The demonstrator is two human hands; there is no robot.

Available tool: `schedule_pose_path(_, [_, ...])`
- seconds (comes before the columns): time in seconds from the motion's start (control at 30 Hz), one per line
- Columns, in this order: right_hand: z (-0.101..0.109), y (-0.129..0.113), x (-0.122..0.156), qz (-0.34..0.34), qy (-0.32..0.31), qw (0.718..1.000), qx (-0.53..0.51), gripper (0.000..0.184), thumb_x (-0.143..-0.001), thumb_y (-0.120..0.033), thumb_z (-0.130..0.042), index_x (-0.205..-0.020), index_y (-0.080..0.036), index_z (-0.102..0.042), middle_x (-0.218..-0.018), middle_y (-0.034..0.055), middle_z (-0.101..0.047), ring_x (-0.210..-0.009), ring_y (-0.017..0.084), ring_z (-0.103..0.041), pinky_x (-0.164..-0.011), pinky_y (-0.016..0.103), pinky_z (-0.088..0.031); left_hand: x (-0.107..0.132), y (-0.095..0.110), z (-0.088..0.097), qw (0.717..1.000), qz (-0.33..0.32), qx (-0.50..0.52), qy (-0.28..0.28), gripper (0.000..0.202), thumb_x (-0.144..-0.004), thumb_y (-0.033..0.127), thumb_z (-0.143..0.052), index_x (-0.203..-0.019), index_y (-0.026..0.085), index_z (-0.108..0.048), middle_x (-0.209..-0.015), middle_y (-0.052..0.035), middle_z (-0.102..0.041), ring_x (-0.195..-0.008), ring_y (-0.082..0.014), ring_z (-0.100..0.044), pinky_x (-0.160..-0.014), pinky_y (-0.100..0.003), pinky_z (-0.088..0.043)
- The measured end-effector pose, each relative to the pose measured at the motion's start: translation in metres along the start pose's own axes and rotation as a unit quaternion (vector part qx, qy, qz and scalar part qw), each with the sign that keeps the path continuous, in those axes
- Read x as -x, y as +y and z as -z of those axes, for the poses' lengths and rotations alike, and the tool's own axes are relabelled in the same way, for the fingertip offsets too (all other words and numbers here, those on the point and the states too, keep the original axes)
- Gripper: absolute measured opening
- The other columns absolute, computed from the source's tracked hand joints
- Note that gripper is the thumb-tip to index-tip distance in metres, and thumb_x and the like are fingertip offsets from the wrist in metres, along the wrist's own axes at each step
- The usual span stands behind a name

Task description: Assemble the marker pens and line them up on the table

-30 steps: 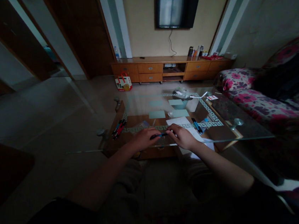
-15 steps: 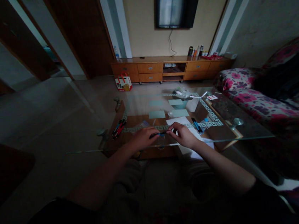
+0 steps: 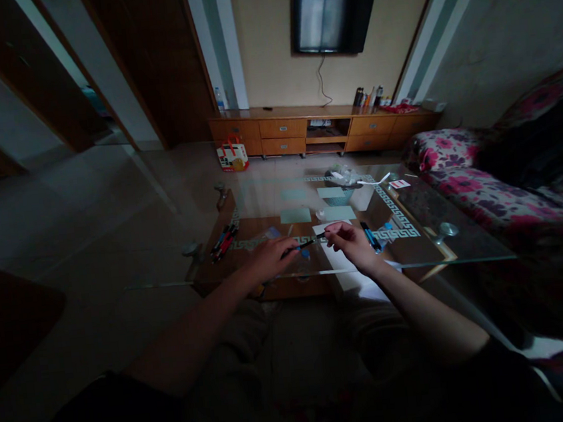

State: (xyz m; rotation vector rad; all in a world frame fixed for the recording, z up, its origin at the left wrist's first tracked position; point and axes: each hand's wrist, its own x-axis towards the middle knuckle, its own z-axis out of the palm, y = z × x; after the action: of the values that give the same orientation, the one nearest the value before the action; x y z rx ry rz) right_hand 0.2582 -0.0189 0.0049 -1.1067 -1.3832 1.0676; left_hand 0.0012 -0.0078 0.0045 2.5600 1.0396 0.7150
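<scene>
My left hand [image 3: 270, 258] is closed round the near end of a dark pen [image 3: 304, 243] with a blue band, held just above the glass coffee table [image 3: 432, 212]. My right hand [image 3: 351, 243] pinches the pen's far tip with thumb and fingers, its palm turned upward. Under the right hand lies a white sheet of paper [image 3: 333, 252]. A second dark pen with blue trim [image 3: 370, 236] lies on the glass just right of my right hand.
A bundle of red and dark pens [image 3: 223, 241] lies at the table's left. Pale green notes [image 3: 295, 215] and a small basket [image 3: 339, 185] with white scraps sit farther back. A floral sofa [image 3: 484, 176] stands to the right, a wooden TV cabinet [image 3: 323, 129] beyond.
My right hand has lifted and turned palm-up, shifting slightly away and right; the pen is now tilted up toward it. The left hand has barely moved.
</scene>
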Motion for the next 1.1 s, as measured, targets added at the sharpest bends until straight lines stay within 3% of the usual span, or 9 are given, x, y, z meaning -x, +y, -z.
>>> schedule_pose_path(0.17, [0.003,0.003,-0.003,-0.014,0.029,0.999,-0.004,0.04,-0.076,-0.051,-0.07,-0.098,-0.018,-0.063,-0.084,0.0026,-0.066,-0.065,0.012,-0.06,-0.054,0.023,-0.047,0.0,0.0,0.001,1.0,0.003,0.001,-0.001,0.02,-0.095,0.032,-0.05,-0.104,0.022,-0.065,-0.097,-0.0037,-0.068,-0.088,-0.0175,-0.062,-0.079,-0.029,-0.046])
schedule_pose_path(0.3, [0.027,0.008,-0.01,0.013,0.057,0.995,0.086,0.035,-0.081,-0.047,-0.065,-0.1,-0.017,-0.063,-0.089,0.0059,-0.069,-0.065,0.013,-0.062,-0.054,0.024,-0.047,0.001,0.001,0.001,1.0,0.003,0.002,-0.002,0.021,-0.095,0.032,-0.049,-0.108,0.024,-0.065,-0.1,-0.004,-0.068,-0.09,-0.0176,-0.062,-0.079,-0.03,-0.046])
schedule_pose_path(0.37, [0.045,0.012,-0.013,0.046,0.068,0.976,0.203,0.03,-0.083,-0.04,-0.064,-0.101,-0.017,-0.065,-0.09,0.0069,-0.07,-0.068,0.015,-0.064,-0.058,0.027,-0.049,0.002,0.0,0.001,1.0,0.002,0.002,0.001,0.022,-0.095,0.032,-0.05,-0.108,0.024,-0.065,-0.1,-0.0043,-0.068,-0.089,-0.0176,-0.062,-0.078,-0.03,-0.046])
schedule_pose_path(0.47, [0.071,0.02,-0.014,0.064,0.035,0.92,0.386,0.023,-0.082,-0.03,-0.064,-0.101,-0.018,-0.068,-0.089,0.0068,-0.073,-0.068,0.017,-0.065,-0.067,0.031,-0.051,0.002,0.0,0.001,1.0,0.003,0.002,-0.002,0.021,-0.095,0.032,-0.05,-0.108,0.024,-0.065,-0.1,-0.004,-0.068,-0.088,-0.0174,-0.062,-0.077,-0.029,-0.045])
schedule_pose_path(0.57, [0.086,0.03,-0.014,0.037,-0.014,0.889,0.456,0.02,-0.08,-0.024,-0.065,-0.098,-0.019,-0.07,-0.091,0.0066,-0.075,-0.069,0.017,-0.066,-0.069,0.031,-0.051,0.002,-0.001,0.0,1.0,0.005,0.004,-0.009,0.021,-0.095,0.032,-0.049,-0.106,0.023,-0.065,-0.099,-0.0039,-0.068,-0.086,-0.0167,-0.062,-0.076,-0.029,-0.045])
schedule_pose_path(0.77, [0.093,0.046,-0.018,0.0,-0.061,0.864,0.5,0.021,-0.076,-0.018,-0.066,-0.096,-0.019,-0.072,-0.091,0.0064,-0.075,-0.077,0.019,-0.069,-0.073,0.028,-0.052,0.002,-0.002,0.0,1.0,0.0,0.008,-0.001,0.022,-0.095,0.032,-0.05,-0.107,0.023,-0.065,-0.1,-0.0043,-0.069,-0.087,-0.0166,-0.062,-0.076,-0.028,-0.045])
schedule_pose_path(1.1, [0.093,0.045,-0.017,-0.031,-0.093,0.846,0.525,0.021,-0.077,-0.022,-0.069,-0.097,-0.021,-0.072,-0.093,0.0038,-0.076,-0.079,0.017,-0.068,-0.073,0.025,-0.05,0.002,0.004,0.004,1.0,0.009,-0.003,-0.015,0.023,-0.096,0.035,-0.047,-0.107,0.023,-0.064,-0.1,-0.003,-0.068,-0.089,-0.0172,-0.062,-0.077,-0.028,-0.044])
